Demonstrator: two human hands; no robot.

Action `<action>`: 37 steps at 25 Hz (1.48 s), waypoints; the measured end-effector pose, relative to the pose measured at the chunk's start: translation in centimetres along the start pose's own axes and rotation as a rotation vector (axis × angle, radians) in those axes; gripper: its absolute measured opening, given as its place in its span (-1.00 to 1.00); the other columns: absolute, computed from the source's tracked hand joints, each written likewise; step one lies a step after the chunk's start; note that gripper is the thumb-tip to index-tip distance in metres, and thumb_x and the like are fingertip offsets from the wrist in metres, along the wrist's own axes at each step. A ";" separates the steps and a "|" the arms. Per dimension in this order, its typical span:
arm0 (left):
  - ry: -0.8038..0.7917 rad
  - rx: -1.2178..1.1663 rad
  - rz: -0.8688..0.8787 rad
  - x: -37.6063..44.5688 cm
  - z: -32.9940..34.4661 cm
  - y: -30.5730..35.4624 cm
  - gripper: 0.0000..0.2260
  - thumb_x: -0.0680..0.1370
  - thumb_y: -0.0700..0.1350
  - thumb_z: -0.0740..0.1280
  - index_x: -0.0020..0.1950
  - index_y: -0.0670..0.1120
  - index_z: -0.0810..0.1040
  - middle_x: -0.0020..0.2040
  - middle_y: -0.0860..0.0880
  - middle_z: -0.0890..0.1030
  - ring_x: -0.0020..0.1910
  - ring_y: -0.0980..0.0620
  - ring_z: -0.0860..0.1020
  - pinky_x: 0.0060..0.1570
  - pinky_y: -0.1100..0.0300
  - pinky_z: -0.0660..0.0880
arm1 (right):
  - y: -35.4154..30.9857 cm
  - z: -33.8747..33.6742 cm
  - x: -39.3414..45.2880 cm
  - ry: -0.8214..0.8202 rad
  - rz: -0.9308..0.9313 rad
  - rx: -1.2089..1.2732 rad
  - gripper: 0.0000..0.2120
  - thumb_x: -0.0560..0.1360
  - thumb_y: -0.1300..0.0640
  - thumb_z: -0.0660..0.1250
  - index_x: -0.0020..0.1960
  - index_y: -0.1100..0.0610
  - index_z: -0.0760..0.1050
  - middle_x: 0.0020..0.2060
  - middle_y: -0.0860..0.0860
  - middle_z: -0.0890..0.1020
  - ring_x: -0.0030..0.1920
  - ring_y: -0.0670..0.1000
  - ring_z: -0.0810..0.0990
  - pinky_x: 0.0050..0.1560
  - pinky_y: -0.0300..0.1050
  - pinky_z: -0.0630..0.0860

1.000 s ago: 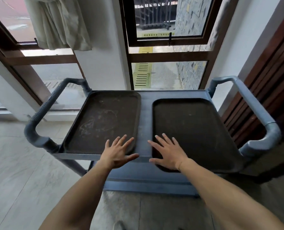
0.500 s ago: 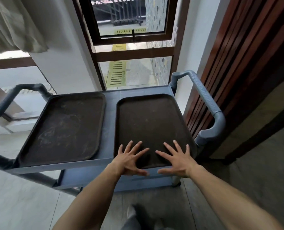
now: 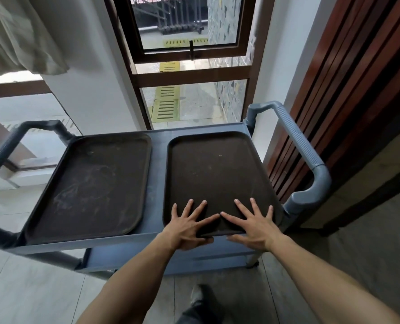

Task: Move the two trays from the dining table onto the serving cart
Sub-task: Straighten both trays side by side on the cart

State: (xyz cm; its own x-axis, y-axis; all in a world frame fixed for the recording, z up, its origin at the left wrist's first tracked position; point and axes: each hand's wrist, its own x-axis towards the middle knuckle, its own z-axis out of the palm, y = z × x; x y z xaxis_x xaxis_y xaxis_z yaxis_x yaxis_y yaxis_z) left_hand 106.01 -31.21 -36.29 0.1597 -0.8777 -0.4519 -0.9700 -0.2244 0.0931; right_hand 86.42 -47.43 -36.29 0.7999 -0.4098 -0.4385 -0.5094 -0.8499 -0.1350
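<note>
Now spread flat, gripping nothing, left hand (image 3: 187, 226) and right hand (image 3: 255, 226) side by side on near short edge of right tray (image 3: 215, 174), long axis running away across cart (image 3: 158, 181).

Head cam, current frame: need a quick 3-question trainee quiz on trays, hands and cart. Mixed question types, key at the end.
1. True or false: both trays sit side by side on the cart's top shelf.
2. Multiple choice: both hands are at the near edge of which tray? A) the left tray B) the right tray C) neither
3. Short answer: how are the fingers of the left hand and the right hand held?

Key
1. True.
2. B.
3. Spread open and flat over the tray's near edge, with the thumbs lower, at or under the rim; neither hand is closed around anything.
</note>
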 end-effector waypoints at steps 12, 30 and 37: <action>0.019 -0.018 0.010 5.0 -1.1 -3.8 -0.33 0.47 0.51 -0.02 0.35 0.54 -0.47 0.58 0.08 -0.41 0.55 -0.20 -0.40 0.36 -0.44 -0.36 | 1.3 -1.2 5.5 0.047 0.018 0.040 -0.37 0.27 -0.65 -0.13 0.24 -0.69 -0.36 0.59 -0.14 -0.27 0.53 0.21 -0.39 0.26 0.62 -0.31; -0.019 0.005 0.010 7.4 -0.4 -5.2 -0.24 0.46 0.52 0.06 0.45 0.46 -0.39 0.53 0.12 -0.47 0.52 -0.14 -0.43 0.40 -0.45 -0.27 | 1.6 -1.2 7.4 -0.037 0.065 0.060 -0.29 0.33 -0.61 -0.04 0.42 -0.56 -0.21 0.57 -0.13 -0.33 0.51 0.22 -0.45 0.26 0.61 -0.35; -0.076 -0.103 -0.087 5.9 -0.2 -3.4 -0.09 0.29 0.66 -0.01 0.54 0.39 -0.26 0.59 0.09 -0.39 0.56 -0.15 -0.39 0.40 -0.43 -0.30 | 2.3 -1.0 6.0 -0.067 0.011 0.041 -0.10 0.16 -0.73 -0.12 0.44 -0.53 -0.24 0.57 -0.10 -0.33 0.51 0.21 -0.44 0.32 0.57 -0.35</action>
State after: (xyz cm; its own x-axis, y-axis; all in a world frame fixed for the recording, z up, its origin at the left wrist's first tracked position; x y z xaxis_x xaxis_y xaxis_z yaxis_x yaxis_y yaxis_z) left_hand 110.26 -35.70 -39.07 0.2238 -0.8193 -0.5279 -0.9287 -0.3436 0.1397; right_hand 90.40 -52.15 -38.35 0.7717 -0.3946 -0.4988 -0.5317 -0.8306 -0.1657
